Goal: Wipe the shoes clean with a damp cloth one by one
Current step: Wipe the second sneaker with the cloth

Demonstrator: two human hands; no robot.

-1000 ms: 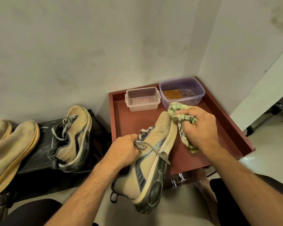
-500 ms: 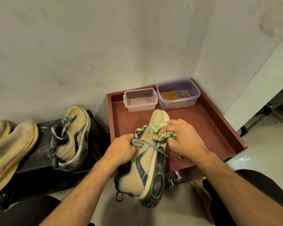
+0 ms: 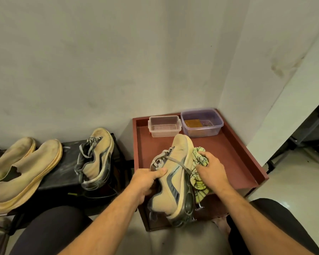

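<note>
cloth (image 3: pixel 199 159) now beside sole, right hand (image 3: pixel 211 171) lower, shoe (image 3: pixel 175 179) gripped

Red-brown tray (image 3: pixel 234 150) sits in the wall corner ahead of me; at its far edge, a small clear plastic tub (image 3: pixel 164 127) beside a larger purple-tinted tub (image 3: pixel 203 126) with a brown pad inside; black stand (image 3: pixel 63 173) to my left; pale glossy floor (image 3: pixel 293 184) at right.
</note>
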